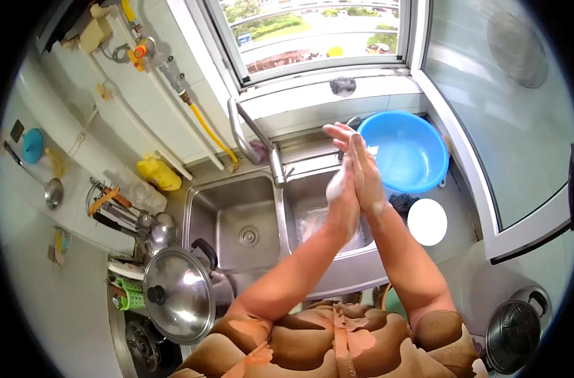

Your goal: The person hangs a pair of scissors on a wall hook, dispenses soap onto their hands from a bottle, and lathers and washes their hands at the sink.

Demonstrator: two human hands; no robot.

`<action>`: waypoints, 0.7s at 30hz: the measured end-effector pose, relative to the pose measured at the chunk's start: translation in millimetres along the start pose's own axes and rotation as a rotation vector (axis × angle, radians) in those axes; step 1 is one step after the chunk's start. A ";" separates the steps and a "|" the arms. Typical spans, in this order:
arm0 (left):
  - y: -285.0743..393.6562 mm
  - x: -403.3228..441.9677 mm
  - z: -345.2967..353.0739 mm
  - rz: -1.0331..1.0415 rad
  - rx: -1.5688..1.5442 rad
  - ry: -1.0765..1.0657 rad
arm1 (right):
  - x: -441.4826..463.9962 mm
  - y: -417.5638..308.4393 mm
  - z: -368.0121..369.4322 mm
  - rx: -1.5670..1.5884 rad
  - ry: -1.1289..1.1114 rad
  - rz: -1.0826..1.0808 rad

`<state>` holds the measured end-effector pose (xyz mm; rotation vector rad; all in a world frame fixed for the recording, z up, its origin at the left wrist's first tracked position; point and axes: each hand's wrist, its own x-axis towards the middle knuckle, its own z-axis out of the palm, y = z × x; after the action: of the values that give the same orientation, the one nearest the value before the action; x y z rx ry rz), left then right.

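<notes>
Left hand (341,198) and right hand (366,173) flat, palm to palm, fingers extended, touching each other; white foam (333,188) on both; hands above right bowl of sink (233,211); tap (276,165) at sink's back edge, between bowls; blue tub (405,154) near counter's back right corner; dark scrubber (401,203) and white dish (427,222) just beyond sink's right edge; lidded pot (185,295) by sink's front left corner.

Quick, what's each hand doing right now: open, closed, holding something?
Left hand: open, foamy, pressed against the right hand; no object visible in it.
Right hand: open, laid against the left; no object visible.
</notes>
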<state>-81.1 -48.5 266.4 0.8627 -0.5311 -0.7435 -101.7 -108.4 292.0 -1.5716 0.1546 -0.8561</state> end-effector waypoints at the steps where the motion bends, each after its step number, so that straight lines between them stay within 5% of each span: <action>1: -10.1 2.6 -3.5 0.076 0.032 -0.046 | 0.3 13.8 -2.1 -0.074 0.044 -0.167; 3: 13.7 25.3 -16.3 0.140 0.269 -0.073 | -31.4 16.8 32.6 0.229 0.084 0.032; 5: 20.6 27.9 -9.3 0.081 0.054 -0.112 | -22.1 15.2 16.9 0.143 0.043 0.018; 6: -9.3 46.7 -26.7 0.136 -0.620 -0.608 | -17.9 13.8 9.1 0.100 0.023 0.010; 7: -38.6 65.1 -43.4 -0.144 -1.170 -1.153 | -3.4 22.9 -4.3 0.136 0.011 -0.007; 8: -18.3 28.5 -10.2 0.023 -0.496 -0.610 | 9.8 28.1 -13.6 0.171 -0.004 -0.023; 10: -2.7 10.9 8.8 0.169 0.155 -0.062 | 4.0 29.2 -14.3 0.195 -0.002 -0.045; 13: 15.2 36.2 -8.1 0.172 0.098 -0.085 | -34.9 2.8 34.0 0.133 0.105 -0.049; 15: 3.1 39.3 -21.4 0.382 0.460 -0.097 | -26.7 -4.9 30.1 0.179 0.070 -0.064; 16: -5.1 26.9 -12.3 0.239 0.302 -0.078 | -7.3 12.6 4.1 0.169 -0.060 -0.076; 18: 3.1 -0.9 28.5 0.062 0.061 0.060 | -6.6 8.5 -3.6 0.124 0.022 -0.117; 21: 3.1 35.4 -13.6 0.188 0.182 -0.138 | -36.9 19.7 17.4 0.096 0.109 -0.012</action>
<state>-48.3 -67.7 265.8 0.9191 -0.8010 -0.5913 -110.4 -78.2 259.4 -1.4385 0.1795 -0.9459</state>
